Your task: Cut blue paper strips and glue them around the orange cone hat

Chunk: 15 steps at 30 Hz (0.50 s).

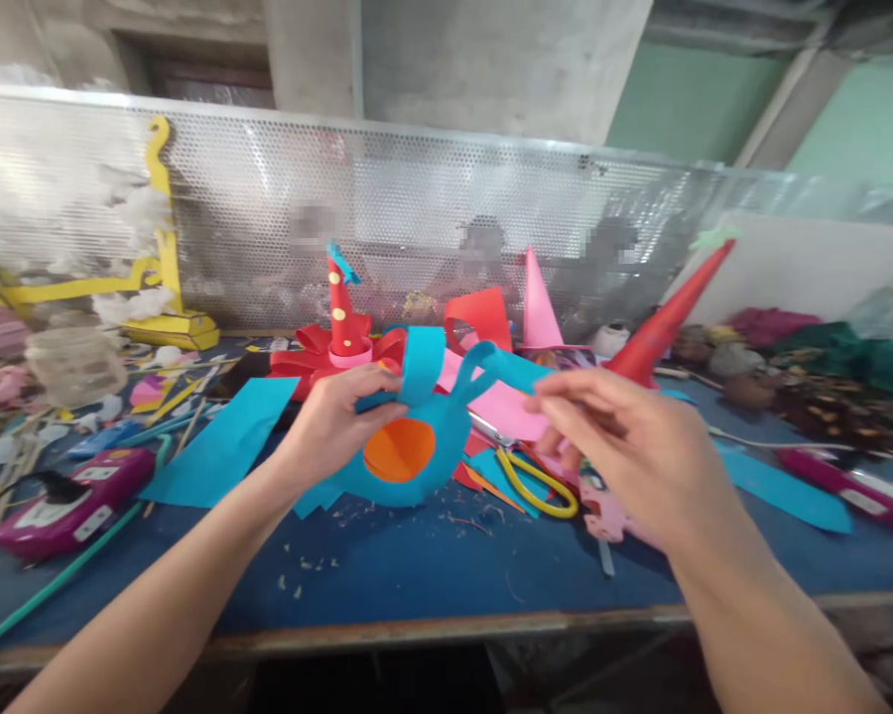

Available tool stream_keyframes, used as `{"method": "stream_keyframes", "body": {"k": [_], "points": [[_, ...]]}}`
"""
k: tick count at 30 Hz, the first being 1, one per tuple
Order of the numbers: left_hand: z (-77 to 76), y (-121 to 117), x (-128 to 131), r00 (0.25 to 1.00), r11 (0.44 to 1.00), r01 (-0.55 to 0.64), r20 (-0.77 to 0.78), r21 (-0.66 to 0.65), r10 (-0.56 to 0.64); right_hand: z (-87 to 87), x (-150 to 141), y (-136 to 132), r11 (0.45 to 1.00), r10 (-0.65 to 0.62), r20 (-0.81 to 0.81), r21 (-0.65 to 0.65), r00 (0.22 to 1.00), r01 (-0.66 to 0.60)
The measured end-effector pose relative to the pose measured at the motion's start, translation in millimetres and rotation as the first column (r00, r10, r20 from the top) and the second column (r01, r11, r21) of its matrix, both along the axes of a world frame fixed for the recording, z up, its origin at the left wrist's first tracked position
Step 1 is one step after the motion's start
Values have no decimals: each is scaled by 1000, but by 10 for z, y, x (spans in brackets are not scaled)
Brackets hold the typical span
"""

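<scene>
My left hand (pixel 342 421) grips the rim of a blue foam piece (pixel 446 436) with an orange centre and looped strips around its edge. One blue loop stands up next to my left fingers. On the other side, my right hand (pixel 617 426) pinches the free end of a blue strip (pixel 517 369) that runs out from the same piece. Scissors with yellow handles (pixel 540 486) lie on the table just below my right fingers. A pink glue gun (pixel 610 511), partly hidden by my right hand, rests beside them.
Behind stand a dotted red cone (pixel 342 307) on red loops, a pink cone (pixel 542 307) and a tilted red cone (pixel 670 317). A blue sheet (pixel 227 446) lies left. Purple power strips (pixel 74 501) sit at both sides. A perforated metal screen (pixel 417 198) closes the back.
</scene>
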State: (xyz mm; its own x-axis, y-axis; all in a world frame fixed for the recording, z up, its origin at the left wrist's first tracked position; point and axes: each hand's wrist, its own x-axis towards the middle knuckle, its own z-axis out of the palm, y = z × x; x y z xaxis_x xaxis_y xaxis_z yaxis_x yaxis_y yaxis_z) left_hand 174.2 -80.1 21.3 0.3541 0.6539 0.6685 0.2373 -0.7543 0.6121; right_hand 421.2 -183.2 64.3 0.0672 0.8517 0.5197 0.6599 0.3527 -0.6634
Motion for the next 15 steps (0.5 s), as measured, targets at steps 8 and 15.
{"method": "stream_keyframes", "body": {"k": [8, 15], "points": [[-76, -5, -121, 996, 995, 54, 65, 79, -60, -742, 1230, -467, 900, -195, 586, -211, 786, 381], [-116, -112, -177, 990, 982, 100, 80, 161, -114, -1193, 1480, -262, 917, -109, 563, -261, 819, 301]]}}
